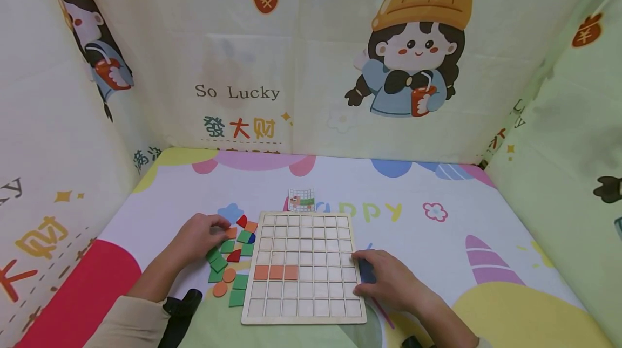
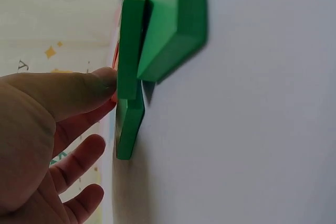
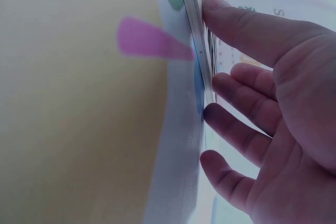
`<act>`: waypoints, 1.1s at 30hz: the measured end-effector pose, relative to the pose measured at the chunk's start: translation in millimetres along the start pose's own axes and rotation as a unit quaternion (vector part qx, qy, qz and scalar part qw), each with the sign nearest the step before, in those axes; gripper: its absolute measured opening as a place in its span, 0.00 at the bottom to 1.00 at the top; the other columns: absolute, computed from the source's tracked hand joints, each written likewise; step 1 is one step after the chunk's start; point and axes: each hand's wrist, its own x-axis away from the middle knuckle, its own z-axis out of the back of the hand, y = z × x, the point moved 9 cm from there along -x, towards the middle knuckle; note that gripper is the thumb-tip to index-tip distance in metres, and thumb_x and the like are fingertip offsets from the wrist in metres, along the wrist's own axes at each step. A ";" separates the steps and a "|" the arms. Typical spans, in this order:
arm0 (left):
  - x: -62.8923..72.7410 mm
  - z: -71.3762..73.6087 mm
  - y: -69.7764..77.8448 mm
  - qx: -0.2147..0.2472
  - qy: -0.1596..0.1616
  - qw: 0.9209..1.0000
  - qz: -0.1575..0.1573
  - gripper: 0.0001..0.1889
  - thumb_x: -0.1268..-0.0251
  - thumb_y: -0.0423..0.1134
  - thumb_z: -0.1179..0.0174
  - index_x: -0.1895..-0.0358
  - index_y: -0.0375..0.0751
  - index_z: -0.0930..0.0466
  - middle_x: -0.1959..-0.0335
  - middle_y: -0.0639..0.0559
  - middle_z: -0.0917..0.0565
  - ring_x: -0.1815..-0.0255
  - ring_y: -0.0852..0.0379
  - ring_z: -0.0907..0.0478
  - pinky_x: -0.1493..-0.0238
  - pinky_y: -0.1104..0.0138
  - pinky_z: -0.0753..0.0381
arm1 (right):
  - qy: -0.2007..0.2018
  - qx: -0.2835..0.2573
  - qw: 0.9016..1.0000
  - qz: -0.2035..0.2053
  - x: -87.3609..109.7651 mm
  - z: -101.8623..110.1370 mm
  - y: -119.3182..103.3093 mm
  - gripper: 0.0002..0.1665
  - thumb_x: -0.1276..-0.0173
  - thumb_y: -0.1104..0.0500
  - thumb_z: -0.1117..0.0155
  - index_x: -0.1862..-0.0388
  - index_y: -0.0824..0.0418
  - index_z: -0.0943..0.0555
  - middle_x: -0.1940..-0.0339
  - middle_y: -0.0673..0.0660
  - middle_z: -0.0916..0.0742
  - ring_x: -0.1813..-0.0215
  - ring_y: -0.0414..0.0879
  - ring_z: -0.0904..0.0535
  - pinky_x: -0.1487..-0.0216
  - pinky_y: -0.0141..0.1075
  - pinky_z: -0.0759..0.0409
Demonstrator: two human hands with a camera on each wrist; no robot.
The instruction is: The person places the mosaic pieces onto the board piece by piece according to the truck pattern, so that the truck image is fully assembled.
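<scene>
We are finding the person's left hand (image 1: 201, 234) partly closed, its thumb and forefinger pinching a small, flat orange square tile (image 1: 231, 233); its remaining fingers are bending loosely, apart from one another. That tile is lying left of a thin, pale wooden board (image 1: 303, 320) with a square grid, among scattered loose pieces.

We are recording the right hand (image 1: 391, 280) as loosely open and gripping nothing; its thumb and fingertips are resting at the board's right edge.

On the board, we are counting three orange square inserts (image 1: 276, 272) sitting side by side in the leftmost cells of the third row from the near edge.

Between the left hand and the board, we are listing flat green square tiles (image 1: 227, 246), some of them overlapping; two orange round discs (image 1: 229, 275); red flat pieces (image 1: 234, 256); and a dark blue piece (image 1: 251, 238) lying partly hidden beside a green tile. Near the board's far edge, we are noting a small printed grid card (image 1: 302, 200). Everything is lying on a white cover printed with coloured shapes (image 1: 413, 240), with a cream printed cloth (image 1: 316, 67) hanging behind.
</scene>
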 end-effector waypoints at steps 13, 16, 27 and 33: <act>0.0 -1.2 0.4 -0.009 0.000 1.000 0.000 0.15 0.38 0.35 0.32 0.48 0.37 0.15 0.51 0.41 0.17 0.44 0.37 0.28 0.47 0.47 0.21 | -0.002 -0.002 1.000 0.001 0.0 0.3 -0.4 0.35 0.44 0.49 0.21 0.40 0.59 0.21 0.42 0.57 0.18 0.37 0.57 0.25 0.37 0.56 0.30; -0.3 -1.0 -0.4 -0.013 0.002 1.000 -0.002 0.14 0.38 0.35 0.32 0.49 0.37 0.14 0.52 0.41 0.17 0.45 0.38 0.28 0.48 0.47 0.20 | -0.002 -0.002 1.000 0.003 0.3 0.5 -0.6 0.35 0.44 0.49 0.21 0.40 0.59 0.21 0.42 0.56 0.18 0.37 0.57 0.25 0.38 0.56 0.29; -1.7 2.4 2.5 -0.021 0.016 1.000 0.002 0.17 0.39 0.37 0.31 0.48 0.33 0.16 0.54 0.40 0.19 0.48 0.39 0.28 0.51 0.49 0.19 | -0.002 -0.003 1.000 0.003 -0.1 1.6 -0.9 0.35 0.45 0.49 0.21 0.40 0.59 0.21 0.42 0.55 0.17 0.37 0.57 0.25 0.38 0.56 0.29; -2.0 2.1 4.1 -0.025 0.018 0.999 0.009 0.17 0.39 0.37 0.31 0.49 0.33 0.16 0.54 0.40 0.20 0.49 0.40 0.28 0.55 0.52 0.17 | -0.001 0.002 1.000 0.013 0.0 0.7 -0.4 0.34 0.44 0.49 0.22 0.40 0.59 0.21 0.42 0.55 0.17 0.38 0.56 0.24 0.38 0.55 0.29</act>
